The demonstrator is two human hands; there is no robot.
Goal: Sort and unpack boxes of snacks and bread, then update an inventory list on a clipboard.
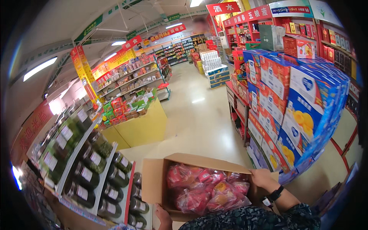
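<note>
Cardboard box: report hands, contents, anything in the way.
Left hand at near-left corner; right hand gripping right edge. Cardboard box open, clear-bagged red packages inside. Possible snags: jar shelves left, stacked blue-and-red cartons right.

The 1 fisheye view looks from the person's head, tilted down and forward along the aisle (191, 122). The carton (153, 180) is close below, the back shelves (174, 53) far off.

Open rectangular cardboard carton (153, 182): plain brown. Clear-bagged packets (191, 199) within its edges: pinkish red, patched yellow. Cloth sleeve (299, 217): dark, mottled grey-green.
</note>
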